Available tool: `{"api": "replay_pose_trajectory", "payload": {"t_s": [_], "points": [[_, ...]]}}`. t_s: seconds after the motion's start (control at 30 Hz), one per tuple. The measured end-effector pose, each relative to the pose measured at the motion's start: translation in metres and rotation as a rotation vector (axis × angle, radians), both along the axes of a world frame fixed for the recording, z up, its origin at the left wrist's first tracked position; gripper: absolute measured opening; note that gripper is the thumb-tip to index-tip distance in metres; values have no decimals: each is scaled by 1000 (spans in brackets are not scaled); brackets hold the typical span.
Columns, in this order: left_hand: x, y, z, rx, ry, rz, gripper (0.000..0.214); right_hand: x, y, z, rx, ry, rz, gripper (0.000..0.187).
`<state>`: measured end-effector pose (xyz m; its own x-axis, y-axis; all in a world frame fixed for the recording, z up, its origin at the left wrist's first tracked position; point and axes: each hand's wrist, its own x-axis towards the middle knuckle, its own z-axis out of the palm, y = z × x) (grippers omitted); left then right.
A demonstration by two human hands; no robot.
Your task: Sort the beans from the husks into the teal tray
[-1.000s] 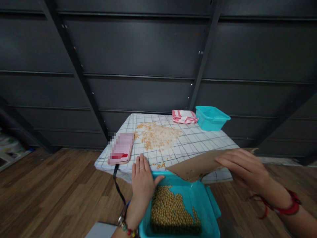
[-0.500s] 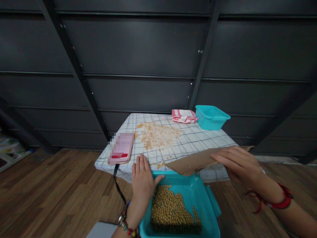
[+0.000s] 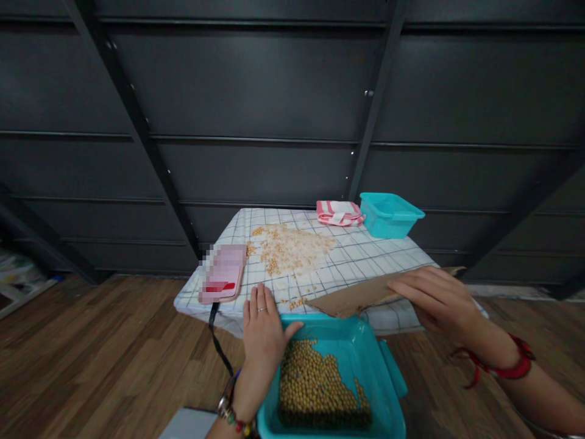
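My left hand (image 3: 264, 329) lies flat with fingers stretched on the front edge of the checked cloth, its thumb at the rim of a turquoise plastic bin (image 3: 351, 341). Inside the bin is a heap of round yellowish beans (image 3: 315, 384). On the right, my right hand (image 3: 439, 299) grips a torn strip of brown cardboard (image 3: 351, 297), whose far tip reaches over the cloth just above the bin's back rim. A few loose kernels (image 3: 297, 302) lie by that tip. Farther back spreads a patch of yellow kernels mixed with pale bits (image 3: 292, 247).
The table wears a white checked cloth (image 3: 361, 262). A pink phone (image 3: 227, 271) on a black strap lies at its left. Along the back are a folded pink-striped towel (image 3: 339, 213) and a smaller turquoise bin (image 3: 390, 216). A dark panelled wall (image 3: 260, 85) stands behind.
The cardboard's near lower edge has lifted slightly and its angle has flattened a little, with my right hand shifting slightly left. My left hand keeps its place.
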<state>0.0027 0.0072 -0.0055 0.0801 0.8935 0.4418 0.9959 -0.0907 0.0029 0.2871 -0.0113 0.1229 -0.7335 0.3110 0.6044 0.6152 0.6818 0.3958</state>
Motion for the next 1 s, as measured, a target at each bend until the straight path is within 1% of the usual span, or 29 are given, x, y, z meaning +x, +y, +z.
{"api": "replay_pose_trajectory", "payload": {"t_s": [0.13,0.2,0.3,0.43,0.53,0.73,0.9,1.0], "points": [[1,-1,1,-18,9,8,91,1,3,0,29,19,-26,42],[1,-1,1,-22,4,7,91,1,3,0,33,25,-11,41],[1,0,2,-20,-8,2,92,1,1,0,1,26,23,41],[2,1,3,-23,-14,6,90,2,1,-1,-20,6,21,41],[1,0,2,-14,-13,6,89,2,4,-1,11,-2,15,39],[-2,-4,2,-11,0,-4,91,1,13,-2,85,6,2,42],[-4,-5,2,7,-14,-12,85,5,17,-1,103,23,21,45],[-5,-6,2,6,-15,-6,85,8,19,0,133,46,1,45]]}}
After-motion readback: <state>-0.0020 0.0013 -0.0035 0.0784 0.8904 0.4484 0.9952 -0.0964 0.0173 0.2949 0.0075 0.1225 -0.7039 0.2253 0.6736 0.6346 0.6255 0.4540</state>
